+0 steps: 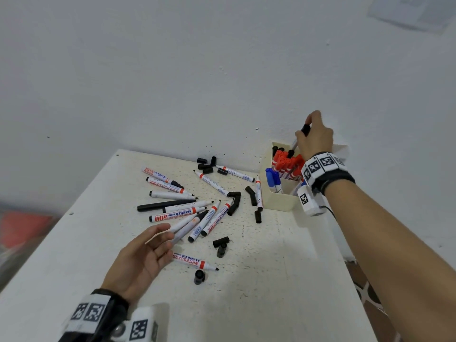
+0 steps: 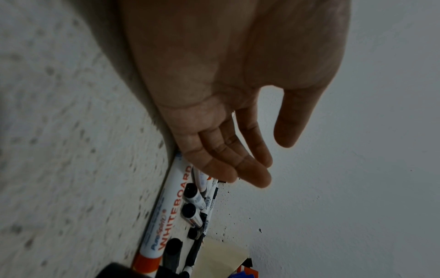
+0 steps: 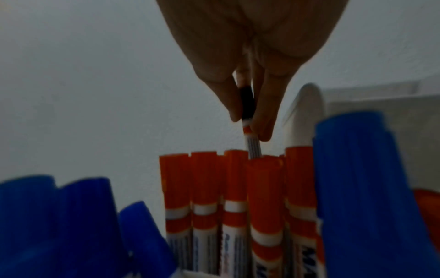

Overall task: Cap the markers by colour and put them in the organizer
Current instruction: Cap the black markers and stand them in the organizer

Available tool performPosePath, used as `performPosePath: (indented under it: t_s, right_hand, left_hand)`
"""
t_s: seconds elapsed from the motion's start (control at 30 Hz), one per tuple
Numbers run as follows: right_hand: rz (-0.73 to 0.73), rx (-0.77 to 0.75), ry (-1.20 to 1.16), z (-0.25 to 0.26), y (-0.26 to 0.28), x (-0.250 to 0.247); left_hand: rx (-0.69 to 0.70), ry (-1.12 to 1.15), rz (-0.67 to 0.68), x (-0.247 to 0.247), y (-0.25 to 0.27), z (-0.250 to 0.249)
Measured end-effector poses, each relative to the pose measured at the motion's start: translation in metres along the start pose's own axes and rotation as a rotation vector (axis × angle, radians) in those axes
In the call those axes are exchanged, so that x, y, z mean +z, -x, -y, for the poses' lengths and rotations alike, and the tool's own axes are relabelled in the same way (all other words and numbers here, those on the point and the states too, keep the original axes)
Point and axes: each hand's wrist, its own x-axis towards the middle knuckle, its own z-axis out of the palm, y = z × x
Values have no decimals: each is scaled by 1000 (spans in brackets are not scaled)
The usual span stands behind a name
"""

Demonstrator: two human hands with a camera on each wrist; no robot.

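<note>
My right hand (image 1: 311,134) pinches a black-capped marker (image 1: 305,130) upright by its cap end, its lower part inside the far compartment of the cream organizer (image 1: 281,201). In the right wrist view the black-capped marker (image 3: 247,112) stands between my fingers (image 3: 267,120), behind red-capped markers (image 3: 235,188) and blue-capped markers (image 3: 357,178). My left hand (image 1: 158,240) hovers open, palm up, fingers straight, just above the near ends of several uncapped black markers (image 1: 177,213) scattered on the white table (image 1: 271,292). Loose black caps (image 1: 233,203) lie among them.
The organizer stands at the table's back right corner against the white wall (image 1: 197,70). One uncapped marker (image 1: 195,261) and a cap (image 1: 199,276) lie nearest me. A cluster of caps (image 1: 207,165) sits by the wall. The table's right edge drops to a patterned floor (image 1: 370,292).
</note>
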Motion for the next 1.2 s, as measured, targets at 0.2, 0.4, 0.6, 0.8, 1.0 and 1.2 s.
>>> performPosePath:
  t_s: [0.2,0.4,0.6,0.8,1.0,1.2]
  right_hand:
    - [228,-10,305,-4,-5,15]
    - [231,-71,382,7,-1,13]
    - [295,-406,55,62,67,-4]
    - [931,-535,102,57,136,49]
    - [1009,-465,115,46,151,77]
    - [894,-318,-67,41,151,74]
  left_hand:
    - [-4,2,5,-1,0,-1]
    - [-3,-8,3,-1,-1,0]
    - [1,-10,16,0,0,0]
    - [-4,-29,-24,3,2,-1]
    - [12,-33,-62,7,5,-1]
    - [13,-45,-61,6,5,-2]
